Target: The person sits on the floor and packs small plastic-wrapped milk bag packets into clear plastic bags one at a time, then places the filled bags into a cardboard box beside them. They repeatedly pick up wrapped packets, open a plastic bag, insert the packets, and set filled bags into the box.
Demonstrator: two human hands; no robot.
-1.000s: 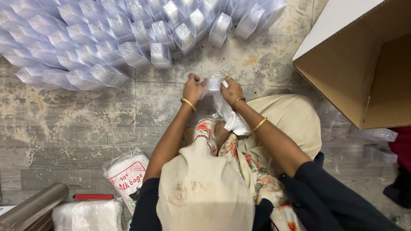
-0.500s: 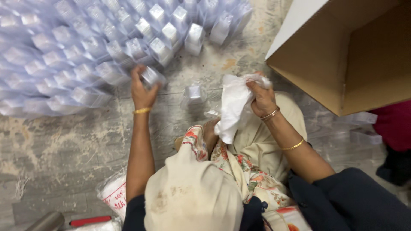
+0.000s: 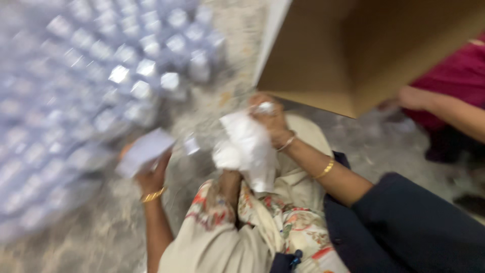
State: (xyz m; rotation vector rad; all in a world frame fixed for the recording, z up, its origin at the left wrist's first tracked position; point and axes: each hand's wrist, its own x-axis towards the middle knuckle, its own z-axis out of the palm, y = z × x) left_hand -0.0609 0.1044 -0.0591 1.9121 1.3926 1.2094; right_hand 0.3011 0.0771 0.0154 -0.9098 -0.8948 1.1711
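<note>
Far left I see blurred mass of small clear wrapped packets (image 3: 101, 96) covering stone floor (image 3: 65, 242); contents too blurred to tell. Left hand (image 3: 151, 174) clenched round one pale packet (image 3: 144, 149), low beside pile edge. Centre: right hand (image 3: 270, 119) grasping crumpled white plastic bag (image 3: 247, 149), bag hanging over knee; what lies inside I cannot tell. Above right, open cardboard box (image 3: 364, 50) overhangs right hand, inside hidden. Far right, another person's arm (image 3: 449, 108) near box corner.
</note>
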